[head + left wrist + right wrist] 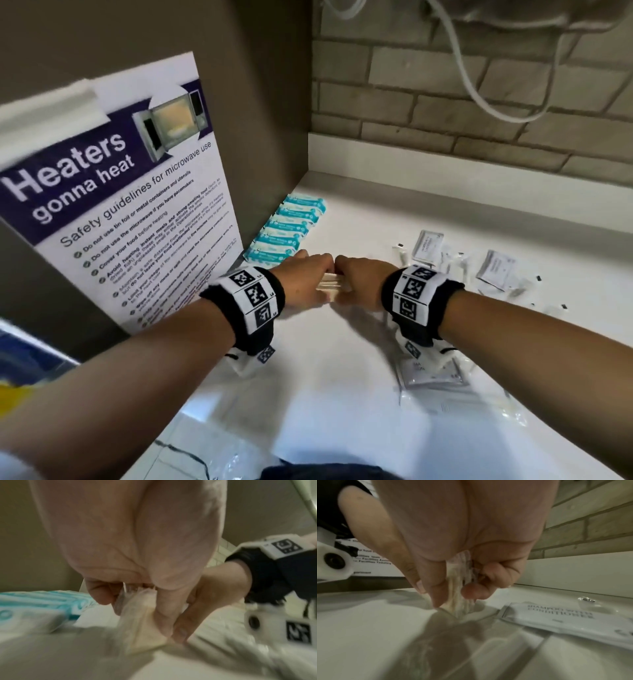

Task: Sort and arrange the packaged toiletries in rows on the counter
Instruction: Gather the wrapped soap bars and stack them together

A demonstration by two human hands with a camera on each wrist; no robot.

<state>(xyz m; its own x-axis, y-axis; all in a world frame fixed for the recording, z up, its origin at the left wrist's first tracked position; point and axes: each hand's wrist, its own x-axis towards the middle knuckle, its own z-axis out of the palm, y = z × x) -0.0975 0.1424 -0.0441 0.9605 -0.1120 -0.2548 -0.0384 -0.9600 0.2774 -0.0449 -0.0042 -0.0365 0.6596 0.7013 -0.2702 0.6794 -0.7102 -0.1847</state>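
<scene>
Both hands meet over the white counter [394, 212] and hold one stack of clear-wrapped cream packets [330, 286]. My left hand [308, 274] pinches the stack's left end, thumb against fingers, with the packets [137, 618] standing on edge on the counter. My right hand [359, 277] pinches the right end of the same packets [458, 601] between thumb and curled fingers. A row of teal-and-white packets [287, 229] lies along the brown side panel, just left of my left hand. Grey shampoo sachets [428, 245] lie to the right, one of them close by [565, 616].
A microwave safety poster [113, 192] leans on the left panel. Loose clear-wrapped items [455, 263] are scattered at right, and more clear bags [431, 373] lie under my right forearm. A brick wall [479, 102] with a white cable [479, 85] backs the counter.
</scene>
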